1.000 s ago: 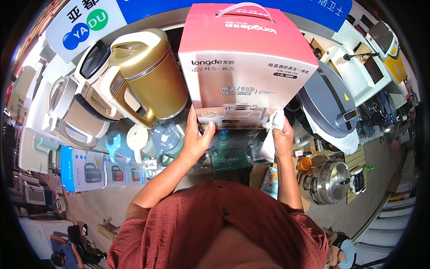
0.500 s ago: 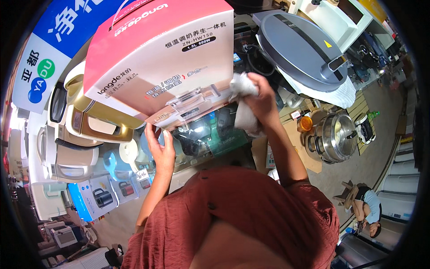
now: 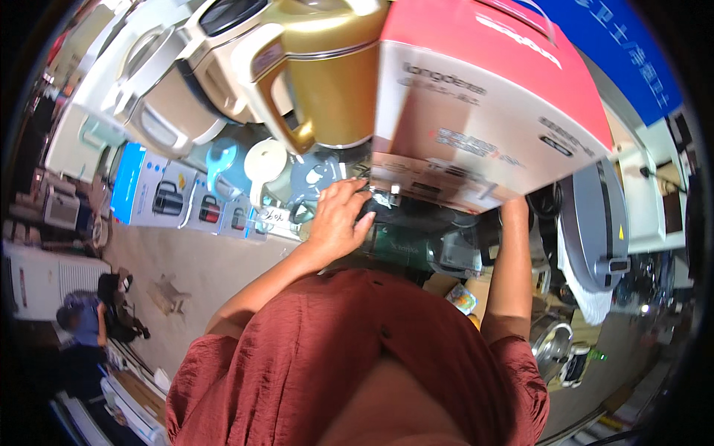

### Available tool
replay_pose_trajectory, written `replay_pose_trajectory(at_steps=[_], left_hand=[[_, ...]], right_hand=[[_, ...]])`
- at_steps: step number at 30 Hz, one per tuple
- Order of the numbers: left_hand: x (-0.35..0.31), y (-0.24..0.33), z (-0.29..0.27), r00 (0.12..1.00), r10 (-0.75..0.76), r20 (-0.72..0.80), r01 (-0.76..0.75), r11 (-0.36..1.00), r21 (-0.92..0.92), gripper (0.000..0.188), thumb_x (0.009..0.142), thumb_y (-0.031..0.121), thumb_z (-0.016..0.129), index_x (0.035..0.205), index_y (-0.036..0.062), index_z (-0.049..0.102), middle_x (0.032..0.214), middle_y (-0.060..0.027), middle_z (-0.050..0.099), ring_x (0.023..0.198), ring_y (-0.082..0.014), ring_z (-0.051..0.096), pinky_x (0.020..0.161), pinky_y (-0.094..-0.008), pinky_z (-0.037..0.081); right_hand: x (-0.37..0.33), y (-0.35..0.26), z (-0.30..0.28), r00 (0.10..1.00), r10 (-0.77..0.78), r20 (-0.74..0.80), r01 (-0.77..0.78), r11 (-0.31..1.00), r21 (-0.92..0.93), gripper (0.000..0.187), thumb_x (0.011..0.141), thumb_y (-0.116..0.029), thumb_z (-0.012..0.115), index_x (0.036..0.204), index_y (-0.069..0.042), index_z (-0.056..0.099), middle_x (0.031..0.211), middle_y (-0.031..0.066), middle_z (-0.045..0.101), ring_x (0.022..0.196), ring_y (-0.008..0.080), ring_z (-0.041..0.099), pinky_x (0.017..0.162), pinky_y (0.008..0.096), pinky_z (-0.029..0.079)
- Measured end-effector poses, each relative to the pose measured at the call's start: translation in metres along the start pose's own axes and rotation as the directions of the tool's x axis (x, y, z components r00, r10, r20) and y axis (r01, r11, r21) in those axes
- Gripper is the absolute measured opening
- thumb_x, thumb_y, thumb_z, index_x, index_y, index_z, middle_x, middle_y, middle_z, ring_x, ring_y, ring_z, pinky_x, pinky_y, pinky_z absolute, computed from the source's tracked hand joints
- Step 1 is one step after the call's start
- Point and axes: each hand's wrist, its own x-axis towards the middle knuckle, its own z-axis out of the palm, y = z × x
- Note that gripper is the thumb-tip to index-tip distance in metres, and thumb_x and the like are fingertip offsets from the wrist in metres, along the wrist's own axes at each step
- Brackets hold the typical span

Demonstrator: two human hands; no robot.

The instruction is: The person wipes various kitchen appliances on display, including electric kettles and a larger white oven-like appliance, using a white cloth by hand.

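A large pink and white appliance carton (image 3: 476, 126) stands on the dark glass-topped counter (image 3: 401, 241). My left hand (image 3: 341, 219) is beside the carton's lower left corner, its fingers stretched out and thumb apart, holding nothing. My right forearm (image 3: 510, 275) reaches up to the carton's lower right side. Beyond the wrist, the right hand is hidden behind the carton, so its fingers and anything in them do not show. Against the carton's left side stands a gold jug-shaped appliance (image 3: 335, 82) with a cream handle.
Further left are more beige jug appliances (image 3: 167, 100). Blue (image 3: 222, 165) and cream (image 3: 265, 161) plastic pieces lie by a small price tag (image 3: 272, 215), beside a blue-white kettle box (image 3: 156, 193). A grey oval appliance (image 3: 591, 223) stands right. A person (image 3: 85, 318) is at far left.
My view has swung left, so the carton appears further right. My right hand, earlier visible with a whitish cloth against the carton's right edge, has gone behind the carton. My left hand stays near the carton's corner.
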Motion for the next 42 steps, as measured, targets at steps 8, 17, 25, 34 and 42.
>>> replay_pose_trajectory(at_steps=[8,17,25,34,42], left_hand=[[0.001,0.001,-0.003,0.999,-0.009,-0.035,0.008,0.999,-0.035,0.031,0.074,0.012,0.072,0.104,0.0050,0.065,0.121,-0.0111,0.058,0.116,-0.0308,0.052,0.094,-0.0417,0.041],[-0.002,-0.010,0.005,0.990,0.025,-0.141,-0.042,0.992,-0.123,0.028,0.071,0.010,0.073,0.098,0.0073,0.066,0.118,-0.0094,0.060,0.112,-0.0301,0.053,0.097,-0.0426,0.038],[0.000,-0.006,-0.004,0.976,0.004,-0.219,-0.060,0.967,-0.248,0.032,0.071,0.008,0.071,0.102,0.0055,0.063,0.116,-0.0117,0.060,0.107,-0.0318,0.056,0.094,-0.0423,0.041],[-0.044,-0.045,-0.049,0.905,0.217,-0.366,-0.331,0.899,-0.288,0.035,0.075,0.014,0.070,0.108,0.0079,0.061,0.117,-0.0103,0.060,0.105,-0.0310,0.059,0.086,-0.0427,0.047],[-0.131,-0.091,-0.116,0.858,-0.166,-0.486,0.138,0.986,-0.093,0.030,0.072,-0.005,0.061,0.100,0.0026,0.062,0.107,-0.0140,0.064,0.098,-0.0324,0.060,0.085,-0.0398,0.047]], right_hand=[[0.024,0.023,-0.003,0.998,0.005,0.056,-0.008,0.999,0.054,0.046,0.083,-0.014,0.061,0.126,-0.001,0.054,0.125,0.0213,0.057,0.119,0.0400,0.049,0.097,0.0447,0.041],[-0.112,-0.004,-0.034,0.985,-0.144,-0.090,0.124,0.973,-0.195,0.043,0.083,-0.007,0.058,0.126,-0.002,0.055,0.130,0.0229,0.053,0.119,0.0398,0.048,0.100,0.0443,0.039],[-0.243,-0.089,-0.011,0.887,-0.443,-0.132,0.434,0.896,-0.096,0.048,0.073,0.008,0.053,0.118,-0.007,0.062,0.129,0.0208,0.055,0.114,0.0397,0.053,0.098,0.0453,0.042],[-0.191,-0.220,0.060,0.747,-0.571,0.341,0.381,0.787,0.485,0.038,0.082,-0.010,0.059,0.119,-0.001,0.058,0.126,0.0204,0.055,0.115,0.0408,0.053,0.097,0.0435,0.042],[-0.168,-0.349,0.151,0.211,-0.977,-0.004,0.899,0.192,0.393,0.046,0.073,-0.002,0.057,0.119,0.005,0.057,0.126,0.0273,0.051,0.113,0.0405,0.051,0.096,0.0445,0.043]])
